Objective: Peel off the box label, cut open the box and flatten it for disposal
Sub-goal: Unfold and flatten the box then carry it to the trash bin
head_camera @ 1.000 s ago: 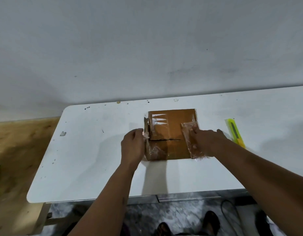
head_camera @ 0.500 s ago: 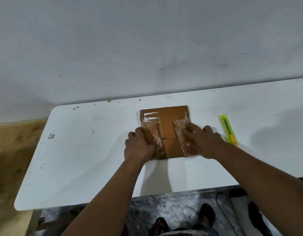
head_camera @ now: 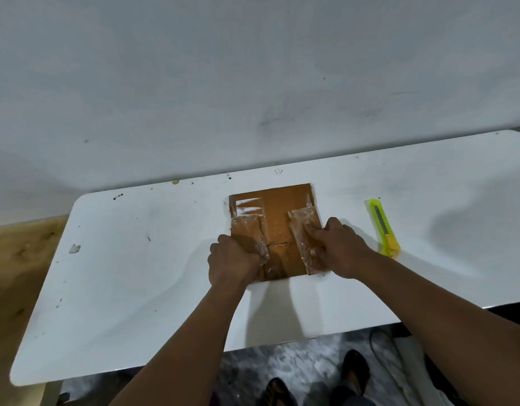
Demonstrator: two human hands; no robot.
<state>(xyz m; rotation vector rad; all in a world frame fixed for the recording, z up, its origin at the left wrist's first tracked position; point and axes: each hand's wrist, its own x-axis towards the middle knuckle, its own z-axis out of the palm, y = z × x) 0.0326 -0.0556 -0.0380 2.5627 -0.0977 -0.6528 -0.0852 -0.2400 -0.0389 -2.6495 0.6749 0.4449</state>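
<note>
The cardboard box is seen lying flat near the middle of the white table, toward its far edge. No brand, label or readable writing can be made out on it; only two strips of crinkled clear tape are seen, one along its left side and one along its right. The left hand is pressed on the near left part of the box with its fingers curled under into a fist, nothing being held. The right hand is laid on the right tape strip, fingers bent and pressed down. One yellow utility knife is seen lying on the table, right of the box and apart from it. One box, one knife and two hands are counted.
</note>
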